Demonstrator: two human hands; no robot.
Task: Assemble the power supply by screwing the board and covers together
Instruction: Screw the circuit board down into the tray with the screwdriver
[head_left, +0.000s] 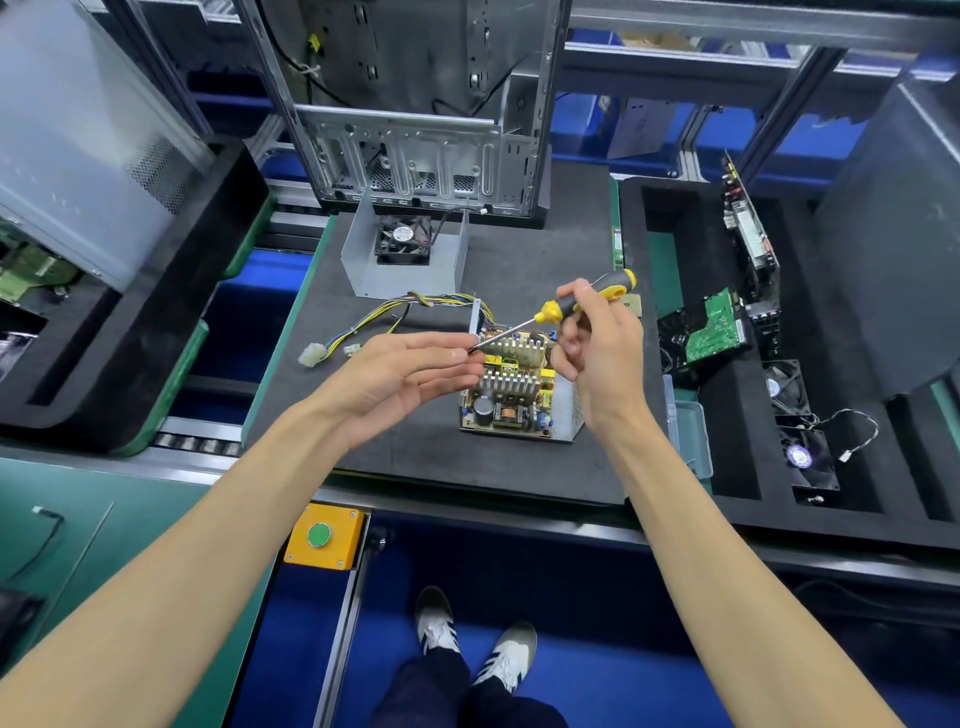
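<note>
The power supply board (511, 387), with silver heat sinks and yellow parts, sits in its metal base on the dark foam mat (415, 457). Its bundle of coloured wires (395, 312) runs off to the left. My right hand (597, 353) grips a yellow and black screwdriver (576, 301) above the board, shaft pointing down-left. My left hand (405, 371) is raised beside it, and its fingertips meet the screwdriver tip; something small may be pinched there, too small to tell. A grey metal cover (405, 249) with a black fan stands behind the board.
An open computer case (415, 130) stands at the back of the mat. Black foam trays (753, 364) on the right hold circuit boards and fans. A clear plastic box (691, 436) lies by the mat's right edge. A yellow box with a green button (322, 535) sits at the front.
</note>
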